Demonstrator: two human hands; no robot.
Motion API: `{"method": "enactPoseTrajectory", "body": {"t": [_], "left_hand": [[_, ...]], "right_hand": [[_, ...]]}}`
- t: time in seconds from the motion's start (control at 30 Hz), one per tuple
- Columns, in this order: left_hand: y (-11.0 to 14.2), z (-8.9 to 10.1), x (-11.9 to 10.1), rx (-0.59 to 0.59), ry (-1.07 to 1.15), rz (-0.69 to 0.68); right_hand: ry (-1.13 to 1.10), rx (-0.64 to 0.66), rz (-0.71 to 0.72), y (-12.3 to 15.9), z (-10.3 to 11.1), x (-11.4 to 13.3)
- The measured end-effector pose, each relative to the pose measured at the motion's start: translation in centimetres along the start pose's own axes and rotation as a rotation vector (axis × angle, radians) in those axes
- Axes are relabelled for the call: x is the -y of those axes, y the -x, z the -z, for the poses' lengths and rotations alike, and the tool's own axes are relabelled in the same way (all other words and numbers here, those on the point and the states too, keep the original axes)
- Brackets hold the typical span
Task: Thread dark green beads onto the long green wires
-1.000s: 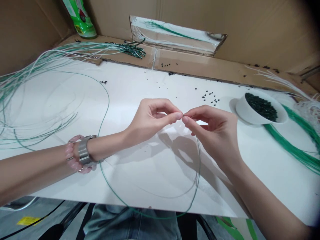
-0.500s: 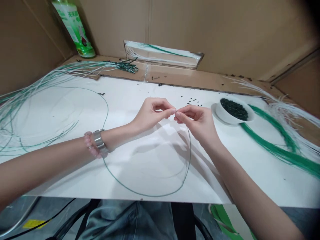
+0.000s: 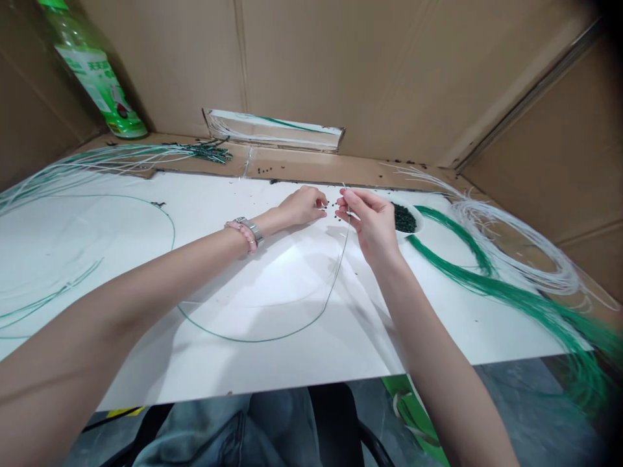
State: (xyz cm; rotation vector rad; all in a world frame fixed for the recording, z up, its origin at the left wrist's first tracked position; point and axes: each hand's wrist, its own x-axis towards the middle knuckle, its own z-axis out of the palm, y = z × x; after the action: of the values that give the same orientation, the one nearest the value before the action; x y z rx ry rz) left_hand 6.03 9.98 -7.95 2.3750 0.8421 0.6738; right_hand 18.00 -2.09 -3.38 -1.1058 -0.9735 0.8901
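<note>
My right hand (image 3: 372, 224) pinches a thin green cord (image 3: 267, 340) near its tip, which sticks up above the fingers. From there the cord drops toward me, curves along the white sheet (image 3: 292, 370), passes under my left forearm and runs on to the far left. Over a few loose dark beads (image 3: 327, 203) on the sheet, my left hand (image 3: 304, 204) is low, with thumb and forefinger apart. Whether a fingertip touches a bead cannot be made out. Just behind my right hand, partly hidden by it, stands a white bowl (image 3: 419, 224) of dark green beads (image 3: 405, 218).
Bundles of green cord (image 3: 516, 295) and white cord (image 3: 530, 272) lie at the right. Cords with beaded ends (image 3: 209, 152) lie at the back left, near a green bottle (image 3: 107, 91). Cardboard walls (image 3: 302, 58) enclose the back and sides.
My hands, earlier fingertip to fingertip, have come apart. The left has lowered toward the loose beads and loosened its pinch; the right keeps the cord. The view has swung right.
</note>
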Motion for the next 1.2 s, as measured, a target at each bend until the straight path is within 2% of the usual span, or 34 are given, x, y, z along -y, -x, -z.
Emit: {"method": "enactPoseTrajectory", "body": {"t": [0.17,0.37,0.5,0.6,0.67,0.77,0.87,1.07,1.2], "left_hand": [[-0.1,-0.6,-0.3,0.001,-0.019,-0.032],[0.5,-0.7,-0.4,-0.112,0.049,-0.028],[0.5,0.4,-1.8,-0.305,0.211,-0.011],[0.7,2.3,-4.1,-0.498,0.381,0.030],[1.3,3.5,-6.1,-0.586,0.528,0.045],[2.5,4.6,-9.1,-0.597,0.779,0.054],[3.5,4.8,-10.9,-0.575,0.847,0.107],[3.6,4.3,-10.8,-0.543,0.661,0.087],[3.4,3.9,-10.5,-0.543,0.712,0.104]], "right_hand": [[-0.042,0.008,-0.004,0.3,-0.1,0.3],[-0.037,0.020,0.040,0.4,-0.3,0.5],[0.027,0.055,0.113,0.5,-0.3,0.6],[0.107,0.141,0.169,1.1,-0.8,0.8],[0.155,0.206,0.195,1.7,-1.3,1.1],[0.198,0.272,0.220,2.5,-2.0,1.3],[0.222,0.309,0.229,2.9,-2.2,1.2],[0.268,0.314,0.226,3.0,-2.2,1.1],[0.281,0.317,0.222,3.1,-2.3,1.2]]}}
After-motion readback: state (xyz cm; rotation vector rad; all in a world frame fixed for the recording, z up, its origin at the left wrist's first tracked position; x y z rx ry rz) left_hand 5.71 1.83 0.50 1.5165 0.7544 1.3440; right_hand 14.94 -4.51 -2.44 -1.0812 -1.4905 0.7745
